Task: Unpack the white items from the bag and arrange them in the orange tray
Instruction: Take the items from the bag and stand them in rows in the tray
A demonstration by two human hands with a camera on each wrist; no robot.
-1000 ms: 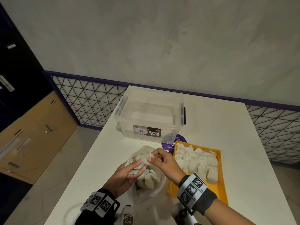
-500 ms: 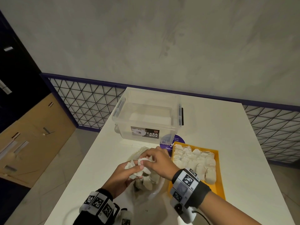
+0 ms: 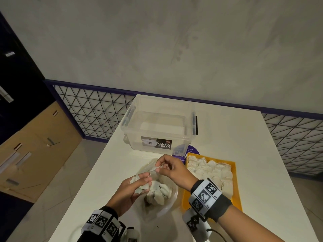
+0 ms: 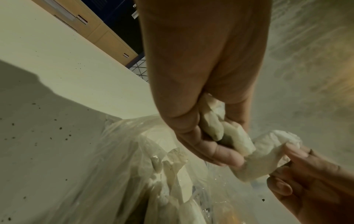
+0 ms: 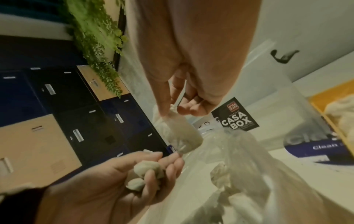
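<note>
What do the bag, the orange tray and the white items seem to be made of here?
bag: thin clear plastic film, glossy and crinkled; the contents show through.
orange tray: probably rigid plastic, uniform colour with a smooth raised rim.
white items: soft, matte, creased, likely cloth or tissue; the one pinched by the right hand and left hand drapes limply.

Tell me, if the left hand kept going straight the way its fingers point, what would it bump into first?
Probably the right hand. The left hand points up and away toward it, both gripping one white item stretched between them. Depth is hard to judge.
</note>
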